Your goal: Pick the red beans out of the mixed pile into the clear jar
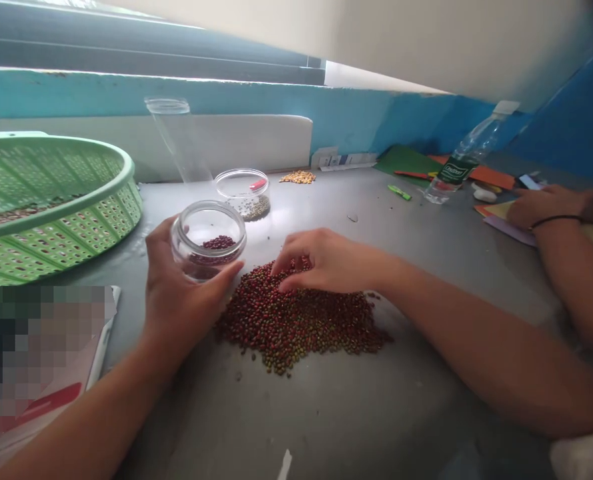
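Observation:
My left hand point(186, 293) is wrapped round a clear glass jar point(209, 261), tilted toward me, with dark red beans point(219, 243) inside. To its right a pile of mixed red and green beans point(296, 327) is spread on the grey table point(346, 413). My right hand point(316, 263) rests at the pile's upper edge, fingers curved down among the beans. Its thumb and fingertips look slightly apart, with beans showing between them. Behind the jar stands a round clear container point(241, 190) with small greenish seeds at its base.
A green plastic basket point(126, 180) stands left, above a partly blurred white-edged flat object point(101, 347). Behind are a tall clear tube point(176, 143) and yellow kernels point(298, 177). To the right are a water bottle point(459, 163), coloured papers point(406, 163) and another person's arm point(566, 267).

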`<state>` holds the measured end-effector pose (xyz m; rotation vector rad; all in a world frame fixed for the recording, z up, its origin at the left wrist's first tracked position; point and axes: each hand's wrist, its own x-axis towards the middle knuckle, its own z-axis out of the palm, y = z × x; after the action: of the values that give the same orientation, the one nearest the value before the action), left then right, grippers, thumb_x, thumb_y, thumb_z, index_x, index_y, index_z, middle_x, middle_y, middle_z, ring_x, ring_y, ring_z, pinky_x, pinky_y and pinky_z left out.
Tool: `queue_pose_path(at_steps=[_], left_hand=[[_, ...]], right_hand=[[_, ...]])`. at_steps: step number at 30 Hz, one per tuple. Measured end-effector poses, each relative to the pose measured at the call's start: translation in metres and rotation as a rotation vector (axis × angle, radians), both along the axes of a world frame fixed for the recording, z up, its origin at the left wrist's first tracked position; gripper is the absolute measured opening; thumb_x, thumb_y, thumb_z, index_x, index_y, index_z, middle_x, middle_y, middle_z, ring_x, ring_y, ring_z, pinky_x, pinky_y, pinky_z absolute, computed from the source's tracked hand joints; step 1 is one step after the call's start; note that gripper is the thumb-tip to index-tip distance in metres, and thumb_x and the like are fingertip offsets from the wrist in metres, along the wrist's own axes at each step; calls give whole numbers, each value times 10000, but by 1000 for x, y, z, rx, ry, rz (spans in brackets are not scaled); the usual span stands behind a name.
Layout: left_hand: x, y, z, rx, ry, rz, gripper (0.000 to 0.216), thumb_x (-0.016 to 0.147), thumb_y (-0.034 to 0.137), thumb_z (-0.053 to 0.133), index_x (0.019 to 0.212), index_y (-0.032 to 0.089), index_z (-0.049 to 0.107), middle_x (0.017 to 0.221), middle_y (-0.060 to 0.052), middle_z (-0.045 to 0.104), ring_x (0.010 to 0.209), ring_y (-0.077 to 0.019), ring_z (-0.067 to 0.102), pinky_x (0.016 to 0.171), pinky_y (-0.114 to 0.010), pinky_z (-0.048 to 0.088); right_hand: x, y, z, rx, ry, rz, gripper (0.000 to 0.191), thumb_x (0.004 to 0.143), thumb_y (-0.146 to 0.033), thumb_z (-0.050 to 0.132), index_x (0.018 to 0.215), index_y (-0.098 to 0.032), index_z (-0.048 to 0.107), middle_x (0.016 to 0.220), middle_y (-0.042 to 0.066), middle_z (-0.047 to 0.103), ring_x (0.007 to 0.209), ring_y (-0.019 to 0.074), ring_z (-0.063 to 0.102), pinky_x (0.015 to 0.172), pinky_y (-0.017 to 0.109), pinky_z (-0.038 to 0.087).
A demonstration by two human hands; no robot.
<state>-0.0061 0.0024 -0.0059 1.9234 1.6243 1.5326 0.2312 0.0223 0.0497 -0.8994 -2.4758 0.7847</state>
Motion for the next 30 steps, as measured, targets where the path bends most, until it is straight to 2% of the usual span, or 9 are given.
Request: queue_pose_path(at_steps=[2, 5, 8, 13, 16, 20, 23, 25, 30], left_hand=[[0, 1, 0, -23, -29, 10, 861, 677, 412, 810, 1395, 343, 340, 1367, -77, 517, 1202, -305, 601, 998, -538, 584], [2, -2, 2, -35, -18, 7, 844, 672, 415, 814, 1386, 340, 370, 1385, -73, 497, 1242, -320, 564, 1052, -569, 538], [4, -5, 4, -33, 15, -7, 828, 681, 416, 806, 1389, 315, 389, 1410, -80, 467, 1315, -338, 491, 1122, -585, 464], [5, -5, 5, -46, 37, 1, 842, 685, 424, 797, 1405, 320, 373, 1420, -86, 470, 1295, -354, 504, 1127, -606, 434], [5, -6, 6, -64, 55, 26, 863, 673, 434, 800, 1410, 329, 364, 1417, -93, 476, 1262, -368, 524, 1098, -628, 441], [5, -6, 7, -86, 73, 45, 893, 652, 470, 804, 1415, 338, 358, 1418, -107, 475, 1206, -384, 552, 1034, -650, 472], [5, -6, 7, -92, 80, 42, 883, 655, 472, 798, 1412, 335, 364, 1409, -110, 485, 1174, -376, 569, 1021, -647, 481], [5, -5, 6, -94, 84, 34, 880, 655, 468, 797, 1411, 333, 367, 1404, -110, 489, 1161, -369, 576, 1015, -637, 491], [5, -5, 5, -94, 92, 25, 879, 652, 469, 795, 1410, 326, 374, 1407, -118, 477, 1186, -373, 560, 991, -615, 519]], right_hand=[[1, 1, -3, -66, -135, 91, 281, 828, -318, 752, 1071, -177, 746, 1027, 64, 692, 889, 166, 627, 796, 306, 472], [1, 3, -10, -66, -165, 116, 282, 837, -269, 737, 1108, -190, 740, 1071, 68, 701, 935, 173, 633, 833, 311, 473], [-1, 4, -13, -49, -152, 125, 219, 857, -236, 715, 1068, -194, 755, 1032, 60, 717, 911, 164, 644, 832, 301, 474], [-2, 4, -12, -64, -83, 154, 142, 873, -192, 686, 974, -219, 782, 960, 22, 746, 864, 135, 666, 837, 278, 483], [-4, 3, -11, -115, 1, 68, 130, 852, -188, 695, 933, -209, 794, 910, 22, 761, 829, 134, 678, 813, 279, 499], [-7, 5, -15, -455, 276, -160, 156, 815, -196, 719, 955, -177, 785, 851, 38, 766, 753, 133, 685, 742, 279, 551], [-10, 7, -17, -838, 510, -258, 105, 834, -182, 714, 910, -141, 773, 847, 74, 765, 764, 132, 709, 797, 285, 596], [-11, 7, -18, -1007, 598, -280, 121, 884, -174, 661, 870, -115, 765, 867, 107, 766, 791, 135, 724, 844, 278, 601], [-11, 8, -16, -1099, 650, -280, 194, 926, -197, 613, 874, -88, 764, 918, 154, 768, 814, 155, 739, 874, 281, 603]])
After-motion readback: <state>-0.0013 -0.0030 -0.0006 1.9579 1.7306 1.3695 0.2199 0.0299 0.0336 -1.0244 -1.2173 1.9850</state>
